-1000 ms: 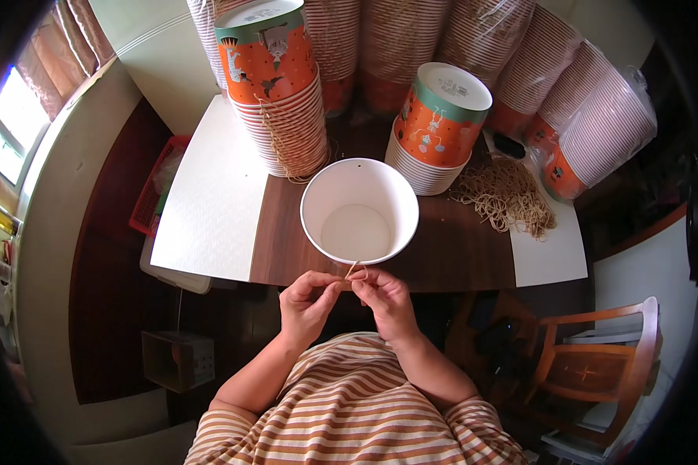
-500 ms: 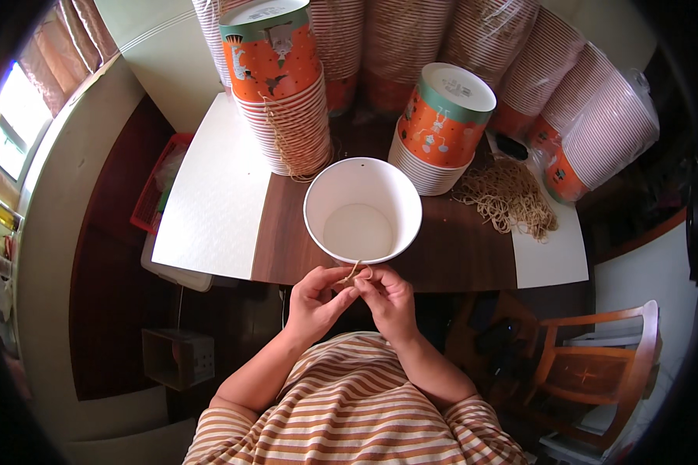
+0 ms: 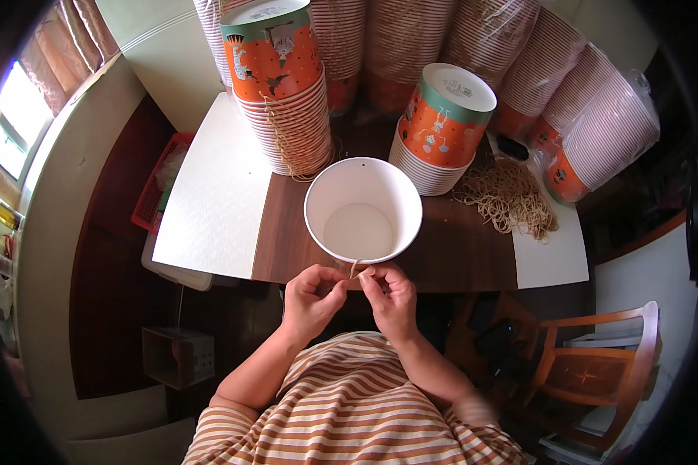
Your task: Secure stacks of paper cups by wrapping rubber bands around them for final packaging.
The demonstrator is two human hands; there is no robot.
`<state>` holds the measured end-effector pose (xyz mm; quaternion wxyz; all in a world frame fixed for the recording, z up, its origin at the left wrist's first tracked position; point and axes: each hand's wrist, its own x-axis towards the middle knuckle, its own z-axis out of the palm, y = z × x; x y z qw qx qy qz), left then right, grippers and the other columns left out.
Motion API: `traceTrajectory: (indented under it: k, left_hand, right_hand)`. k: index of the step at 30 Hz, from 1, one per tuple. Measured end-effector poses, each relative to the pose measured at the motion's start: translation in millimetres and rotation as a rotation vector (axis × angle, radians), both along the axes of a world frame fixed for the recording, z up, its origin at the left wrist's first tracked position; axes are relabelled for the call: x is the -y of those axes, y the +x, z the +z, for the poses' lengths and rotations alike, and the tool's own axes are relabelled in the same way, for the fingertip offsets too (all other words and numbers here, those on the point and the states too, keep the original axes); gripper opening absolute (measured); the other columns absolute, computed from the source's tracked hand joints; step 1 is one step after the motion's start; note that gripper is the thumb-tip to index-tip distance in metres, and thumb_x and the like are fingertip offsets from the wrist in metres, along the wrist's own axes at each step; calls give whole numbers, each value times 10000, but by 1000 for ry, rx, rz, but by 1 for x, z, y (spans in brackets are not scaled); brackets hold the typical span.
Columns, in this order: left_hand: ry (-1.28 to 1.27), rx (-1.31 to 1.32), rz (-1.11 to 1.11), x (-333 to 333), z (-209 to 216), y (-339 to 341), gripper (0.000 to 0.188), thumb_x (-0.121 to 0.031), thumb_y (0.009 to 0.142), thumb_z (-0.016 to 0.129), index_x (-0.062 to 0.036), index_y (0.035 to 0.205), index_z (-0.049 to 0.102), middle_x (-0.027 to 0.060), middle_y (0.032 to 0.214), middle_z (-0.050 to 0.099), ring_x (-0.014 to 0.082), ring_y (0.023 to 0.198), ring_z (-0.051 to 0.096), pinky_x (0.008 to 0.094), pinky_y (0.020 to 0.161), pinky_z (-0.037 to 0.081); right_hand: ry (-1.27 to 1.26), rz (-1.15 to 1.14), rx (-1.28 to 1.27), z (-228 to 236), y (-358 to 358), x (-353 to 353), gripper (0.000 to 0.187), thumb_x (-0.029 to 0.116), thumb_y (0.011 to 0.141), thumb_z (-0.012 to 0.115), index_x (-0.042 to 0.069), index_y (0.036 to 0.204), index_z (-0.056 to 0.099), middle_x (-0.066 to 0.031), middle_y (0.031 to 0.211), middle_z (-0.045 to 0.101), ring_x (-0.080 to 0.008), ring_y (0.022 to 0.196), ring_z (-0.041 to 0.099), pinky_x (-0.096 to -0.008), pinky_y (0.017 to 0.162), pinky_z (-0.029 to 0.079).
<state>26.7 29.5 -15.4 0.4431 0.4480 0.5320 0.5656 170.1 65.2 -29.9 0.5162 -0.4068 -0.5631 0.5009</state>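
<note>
A white-lined paper bucket [image 3: 363, 184] stands with its mouth up at the near edge of the table. A tiny dark hole shows in its far wall. At the near rim a thin tan cord [image 3: 354, 268] loops up and runs down between my hands. My left hand [image 3: 312, 304] pinches it, thumb against forefinger, just left of the loop. On the other side my right hand [image 3: 392, 302] has its thumb and fingers closed on the cord too. The cord's ends and the bucket's near outer wall are hidden.
Upside-down orange and green buckets are stacked at left [image 3: 278, 66] and right [image 3: 448, 128]. Cords [image 3: 293, 143] drape over the left stack; a tangled cord pile [image 3: 512, 200] lies at right. Plastic-wrapped bucket stacks [image 3: 407, 46] line the back. A wooden chair [image 3: 589, 372] stands lower right.
My hands have drawn slightly apart, the left one shifting left. The cord loop at the near rim now stands more upright. The bucket has stayed in place.
</note>
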Motion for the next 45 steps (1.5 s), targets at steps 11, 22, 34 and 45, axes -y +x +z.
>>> traceTrajectory:
  k: [11,22,34,45]
  left_hand:
    - [11,61,-35,-5,6,4,118,-77,863,657,26,910,625,-8,757,626,22,660,527,161,573,412]
    - [-151,-12,-74,-1,4,-10,133,-99,858,653,29,884,631,-25,709,620,15,608,511,158,530,404]
    - [-179,102,-100,8,0,-10,175,-163,901,624,10,915,644,-25,713,613,11,607,485,164,515,376]
    - [-22,16,-75,10,-11,-3,91,-72,881,602,16,864,617,-33,699,580,16,632,479,178,558,393]
  right_hand:
    - [18,56,27,3,-1,1,61,70,869,623,14,888,609,13,787,608,-30,659,509,-191,613,439]
    - [49,-42,29,-1,-8,2,68,77,868,628,13,885,611,21,787,597,-24,660,503,-183,596,431]
    - [-234,168,-252,-4,-5,1,85,102,897,604,27,931,623,15,852,614,-21,699,502,-161,610,398]
    - [-62,49,-57,-9,-16,6,104,107,895,616,4,885,628,-1,781,622,-52,688,544,-201,629,446]
